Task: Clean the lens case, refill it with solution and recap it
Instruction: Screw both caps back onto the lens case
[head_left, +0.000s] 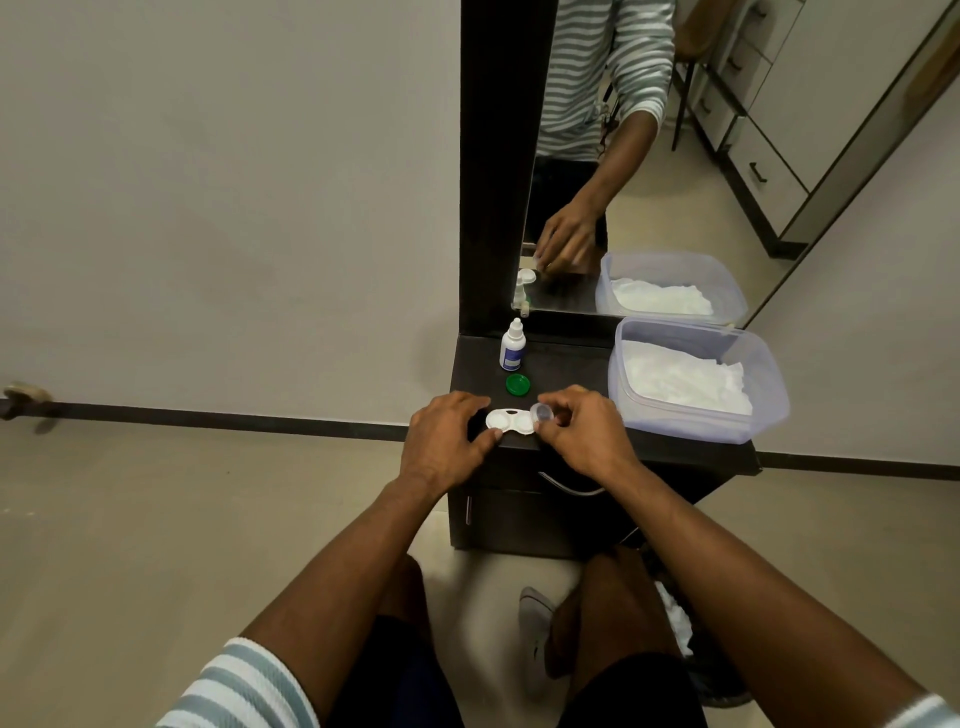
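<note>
A white two-well lens case (510, 421) lies on the dark cabinet top (561, 364), both wells uncovered. My left hand (447, 439) holds its left end, thumb against the case's near edge. My right hand (582, 428) pinches a clear, pale cap (543, 414) just above the right well. A green cap (517, 384) lies on the top just behind the case. Farther back stands a small white solution bottle (512, 345) with a blue label, its cap on.
A clear plastic tub (769, 395) holding white tissues sits on the cabinet's right side. A mirror (649, 156) rises behind the cabinet in a dark frame. A drawer handle (569, 486) shows below the top. My knees and a shoe are under the cabinet's front.
</note>
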